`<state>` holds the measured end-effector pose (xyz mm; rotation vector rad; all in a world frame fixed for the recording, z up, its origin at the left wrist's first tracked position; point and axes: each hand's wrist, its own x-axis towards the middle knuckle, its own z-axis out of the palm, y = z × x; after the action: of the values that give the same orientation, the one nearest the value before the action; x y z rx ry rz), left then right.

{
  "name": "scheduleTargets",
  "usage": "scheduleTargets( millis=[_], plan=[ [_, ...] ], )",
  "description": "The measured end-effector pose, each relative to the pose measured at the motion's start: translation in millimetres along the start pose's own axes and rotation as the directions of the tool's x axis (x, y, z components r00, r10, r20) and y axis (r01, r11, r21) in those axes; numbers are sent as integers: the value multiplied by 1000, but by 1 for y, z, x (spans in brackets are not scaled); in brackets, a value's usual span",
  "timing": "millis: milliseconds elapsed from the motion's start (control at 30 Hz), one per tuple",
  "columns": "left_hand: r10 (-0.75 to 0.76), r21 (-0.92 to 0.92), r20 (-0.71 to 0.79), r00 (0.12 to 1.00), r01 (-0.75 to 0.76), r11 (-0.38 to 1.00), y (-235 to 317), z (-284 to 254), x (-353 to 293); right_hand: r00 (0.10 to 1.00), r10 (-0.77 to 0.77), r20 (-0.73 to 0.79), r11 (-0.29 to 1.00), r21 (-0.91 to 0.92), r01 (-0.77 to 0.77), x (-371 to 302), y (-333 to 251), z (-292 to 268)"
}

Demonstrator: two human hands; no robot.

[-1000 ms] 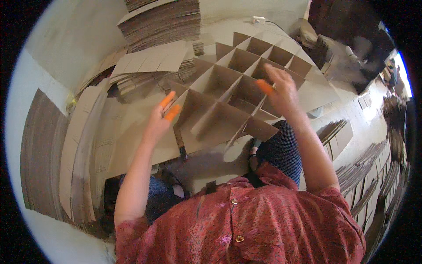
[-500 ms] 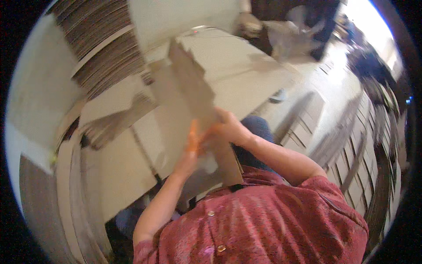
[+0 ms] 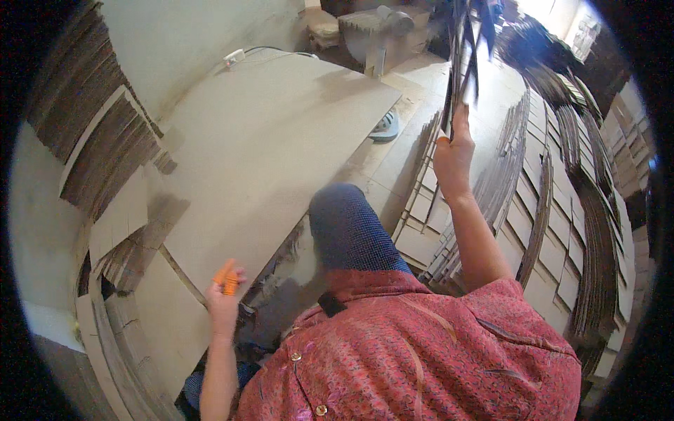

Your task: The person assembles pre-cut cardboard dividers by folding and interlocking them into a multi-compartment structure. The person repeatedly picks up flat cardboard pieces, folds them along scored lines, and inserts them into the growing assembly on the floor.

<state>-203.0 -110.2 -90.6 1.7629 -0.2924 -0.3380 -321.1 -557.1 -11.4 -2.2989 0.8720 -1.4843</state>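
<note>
Above the floor (image 3: 385,170) at right, a flat-folded divider (image 3: 458,67) is being pinched upright by the right hand (image 3: 455,158), its pieces apparently joined. Near the tabletop (image 3: 267,133) edge, nothing visible is being held by the left hand (image 3: 226,288), its orange-wrapped fingers (image 3: 229,283) loosely curled. Farther out, folded dividers (image 3: 554,231) are being kept stacked on the floor, while loose sheets (image 3: 123,217) are being left, apparently unjoined, on the tabletop.

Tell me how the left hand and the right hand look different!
The left hand looks empty; the right hand holds a folded cardboard divider. The left hand is by the edge of the table; the right hand is out beyond it. Both wear orange finger covers.
</note>
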Motion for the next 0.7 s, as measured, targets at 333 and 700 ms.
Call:
scheduleTargets(
  millis=[333,700],
  plan=[
    [596,853,-176,784,-181,489,38,-126,81,506,780,369,500,-853,-149,-152,207,113],
    [282,897,-153,947,14,441,38,-192,184,538,705,461,621,-768,-156,-191,210,128]
  ],
)
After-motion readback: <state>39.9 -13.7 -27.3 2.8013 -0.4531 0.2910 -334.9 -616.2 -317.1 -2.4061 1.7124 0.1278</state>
